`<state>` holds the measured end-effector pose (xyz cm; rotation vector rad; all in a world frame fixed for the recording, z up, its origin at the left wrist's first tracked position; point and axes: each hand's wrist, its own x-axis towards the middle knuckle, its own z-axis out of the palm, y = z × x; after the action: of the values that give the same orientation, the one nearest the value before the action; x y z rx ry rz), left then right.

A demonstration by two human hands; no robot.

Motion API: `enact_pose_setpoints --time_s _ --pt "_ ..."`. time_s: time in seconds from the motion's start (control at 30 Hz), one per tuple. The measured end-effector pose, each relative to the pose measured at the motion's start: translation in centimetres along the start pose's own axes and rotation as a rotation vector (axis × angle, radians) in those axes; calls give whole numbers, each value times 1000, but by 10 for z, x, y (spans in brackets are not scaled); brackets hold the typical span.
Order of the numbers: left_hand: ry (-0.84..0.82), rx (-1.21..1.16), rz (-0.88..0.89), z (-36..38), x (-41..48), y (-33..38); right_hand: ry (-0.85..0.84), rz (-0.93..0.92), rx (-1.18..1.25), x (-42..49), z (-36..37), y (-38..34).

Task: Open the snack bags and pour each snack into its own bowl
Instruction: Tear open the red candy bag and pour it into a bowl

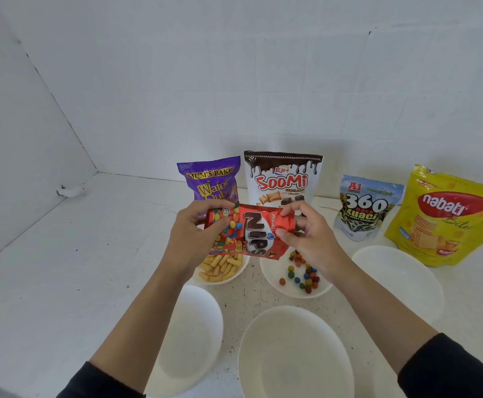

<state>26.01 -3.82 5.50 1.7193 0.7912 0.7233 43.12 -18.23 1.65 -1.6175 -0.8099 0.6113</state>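
Observation:
Both hands hold a red Nips candy bag (256, 231) sideways above the bowls. My left hand (194, 239) grips its left end and my right hand (306, 237) pinches its right end. Under the right hand a white bowl (274, 280) holds several coloured candies (303, 275). Left of it, a white bowl (241, 272) holds yellow stick snacks (220, 267). At the back stand a purple Wafer Cube bag (210, 180), a Soomi bag (283, 178), a 360 Kuaci bag (366, 206) and a yellow Nabati bag (446, 216).
Three white bowls with nothing in them sit nearer me: one at the left (188, 340), one in the middle (292, 354), one at the right (401, 282). White walls close in the back and left of the white counter (76, 268).

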Motion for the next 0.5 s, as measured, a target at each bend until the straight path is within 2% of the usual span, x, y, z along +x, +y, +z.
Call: enact_pose_setpoints --time_s 0.23,0.5 --pt "-3 6 -25 5 0 2 6 9 0 -1 -2 3" --pt "13 -79 73 -9 4 38 26 -73 51 2 -5 -34"
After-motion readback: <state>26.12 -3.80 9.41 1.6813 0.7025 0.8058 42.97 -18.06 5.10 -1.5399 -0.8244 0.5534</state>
